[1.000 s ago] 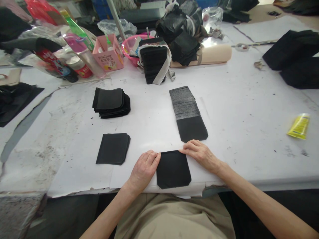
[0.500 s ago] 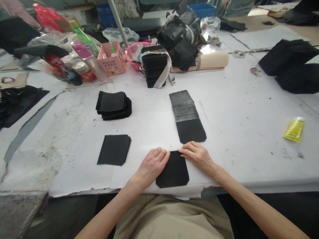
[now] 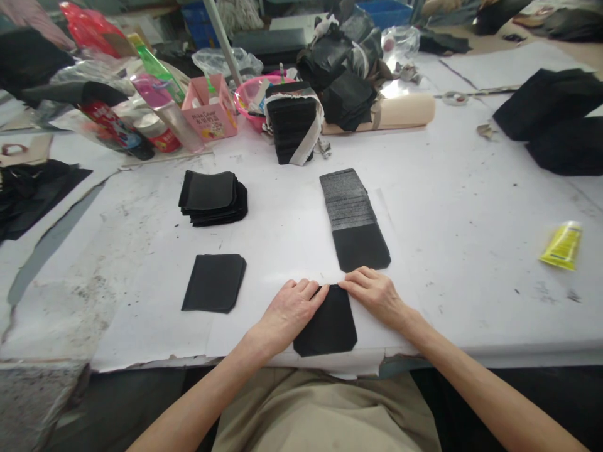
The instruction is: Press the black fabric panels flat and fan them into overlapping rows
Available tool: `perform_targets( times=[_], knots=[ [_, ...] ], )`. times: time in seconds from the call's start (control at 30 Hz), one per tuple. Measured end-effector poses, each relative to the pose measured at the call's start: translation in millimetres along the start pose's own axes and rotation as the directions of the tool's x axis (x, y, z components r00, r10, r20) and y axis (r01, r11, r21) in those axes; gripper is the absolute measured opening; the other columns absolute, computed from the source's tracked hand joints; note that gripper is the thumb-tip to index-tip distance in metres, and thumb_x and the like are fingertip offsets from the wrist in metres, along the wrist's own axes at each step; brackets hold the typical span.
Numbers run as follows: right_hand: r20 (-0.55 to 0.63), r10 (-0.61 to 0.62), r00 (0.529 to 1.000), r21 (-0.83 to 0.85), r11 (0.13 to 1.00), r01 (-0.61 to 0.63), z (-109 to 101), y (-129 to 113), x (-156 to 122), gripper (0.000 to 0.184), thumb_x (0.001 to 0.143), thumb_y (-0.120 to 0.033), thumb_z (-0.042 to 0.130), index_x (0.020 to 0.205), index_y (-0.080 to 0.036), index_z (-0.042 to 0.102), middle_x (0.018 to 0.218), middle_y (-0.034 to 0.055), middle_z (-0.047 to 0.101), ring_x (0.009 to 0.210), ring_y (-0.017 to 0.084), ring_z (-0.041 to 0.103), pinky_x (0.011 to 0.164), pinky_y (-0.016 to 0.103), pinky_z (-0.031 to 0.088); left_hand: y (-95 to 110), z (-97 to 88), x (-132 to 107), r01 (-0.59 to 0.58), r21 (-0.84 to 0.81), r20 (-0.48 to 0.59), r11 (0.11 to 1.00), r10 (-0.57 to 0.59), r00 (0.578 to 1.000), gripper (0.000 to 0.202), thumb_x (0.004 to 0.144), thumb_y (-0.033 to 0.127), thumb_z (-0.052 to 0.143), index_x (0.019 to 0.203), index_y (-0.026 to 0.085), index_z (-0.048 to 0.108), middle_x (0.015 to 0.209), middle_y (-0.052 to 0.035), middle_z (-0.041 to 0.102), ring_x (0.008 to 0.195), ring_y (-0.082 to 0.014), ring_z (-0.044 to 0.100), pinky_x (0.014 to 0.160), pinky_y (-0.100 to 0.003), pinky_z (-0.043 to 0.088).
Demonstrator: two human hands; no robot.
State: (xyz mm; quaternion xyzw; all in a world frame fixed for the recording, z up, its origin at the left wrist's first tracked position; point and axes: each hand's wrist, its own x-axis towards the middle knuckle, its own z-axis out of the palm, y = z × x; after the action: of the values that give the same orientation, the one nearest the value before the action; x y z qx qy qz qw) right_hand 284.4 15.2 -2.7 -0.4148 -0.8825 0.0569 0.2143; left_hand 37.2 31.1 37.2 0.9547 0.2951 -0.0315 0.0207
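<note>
A black leather-like panel (image 3: pixel 328 326) with clipped near corners lies flat at the table's front edge. My left hand (image 3: pixel 296 309) covers its far left part, fingers together and pressing on the far edge. From the other side, my right hand (image 3: pixel 374 294) pinches that same edge near its right corner. Just beyond it lies a fanned stack of similar panels (image 3: pixel 362 248), fuzzy grey along the overlapped part. To the left is a small pile of black panels (image 3: pixel 213 282), with a thicker pile (image 3: pixel 211 194) behind it.
White paper covers the table (image 3: pixel 277 232). A yellow tube (image 3: pixel 563 246) lies at the right, with black bundles (image 3: pixel 546 107) behind it. Along the back are a bound black stack (image 3: pixel 294 122), a pink box (image 3: pixel 210 110), bottles, and a beige roll (image 3: pixel 405 112).
My left fingers have slid slightly right along the panel's far edge, closer to my right fingertips. The panel itself has barely moved.
</note>
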Motion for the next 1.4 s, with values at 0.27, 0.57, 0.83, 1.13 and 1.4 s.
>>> perform_targets(
  times=[0.27, 0.57, 0.83, 1.13, 1.4],
  knots=[
    [0.014, -0.02, 1.0, 0.007, 1.0, 0.02, -3, -1, 0, 0.026, 0.099, -0.016, 0.045, 0.113, -0.021, 0.066, 0.099, 0.0071, 0.066, 0.092, 0.019, 0.057, 0.078, 0.032, 0.047, 2, 0.7, 4, 0.014, 0.022, 0.023, 1.0, -0.015, 1.0, 0.045, 0.094, 0.015, 0.049, 0.138, 0.018, 0.04, 0.106, -0.0079, 0.058, 0.093, -0.0219, 0.056, 0.078, -0.036, 0.044],
    [0.012, 0.065, 0.998, 0.011, 0.998, -0.065, -8, -6, -8, 0.028, 0.097, -0.014, 0.046, 0.117, -0.021, 0.065, 0.102, 0.0088, 0.064, 0.094, 0.02, 0.057, 0.083, 0.035, 0.051, 10, 1.8, 7, 0.034, 0.051, 0.018, 0.998, -0.035, 0.999, 0.046, 0.095, 0.016, 0.049, 0.14, 0.019, 0.039, 0.106, -0.0091, 0.057, 0.095, -0.0232, 0.055, 0.076, -0.037, 0.044],
    [-0.075, 0.15, 0.986, -0.076, 0.985, -0.156, 3, -26, -10, 0.034, 0.097, -0.011, 0.044, 0.124, -0.022, 0.061, 0.116, 0.011, 0.062, 0.108, 0.024, 0.055, 0.09, 0.041, 0.049, 13, 4.8, 1, 0.057, 0.055, -0.074, 0.997, -0.052, 0.996, 0.04, 0.094, 0.015, 0.05, 0.134, 0.017, 0.045, 0.102, -0.0086, 0.06, 0.092, -0.0224, 0.057, 0.078, -0.036, 0.046],
    [-0.098, 0.311, 0.945, 0.011, 0.95, -0.312, -4, -25, -7, 0.026, 0.096, -0.015, 0.045, 0.112, -0.023, 0.065, 0.111, 0.0088, 0.062, 0.102, 0.024, 0.056, 0.084, 0.039, 0.05, 15, 33.6, -55, 0.064, -0.118, -0.352, 0.991, -0.102, 0.931, 0.032, 0.093, 0.008, 0.051, 0.125, 0.009, 0.054, 0.126, -0.014, 0.061, 0.12, -0.0237, 0.056, 0.101, -0.04, 0.048],
    [0.04, 0.342, 0.939, -0.082, 0.938, -0.338, 3, -47, 35, 0.001, 0.089, -0.021, 0.062, 0.088, -0.021, 0.062, 0.086, 0.0057, 0.061, 0.082, 0.023, 0.053, 0.07, 0.035, 0.045, 15, 46.5, -69, 0.055, -0.292, -0.439, 0.955, -0.185, 0.88, 0.025, 0.094, 0.01, 0.052, 0.118, 0.012, 0.06, 0.117, -0.0115, 0.064, 0.118, -0.0229, 0.056, 0.1, -0.041, 0.051]
  ],
)
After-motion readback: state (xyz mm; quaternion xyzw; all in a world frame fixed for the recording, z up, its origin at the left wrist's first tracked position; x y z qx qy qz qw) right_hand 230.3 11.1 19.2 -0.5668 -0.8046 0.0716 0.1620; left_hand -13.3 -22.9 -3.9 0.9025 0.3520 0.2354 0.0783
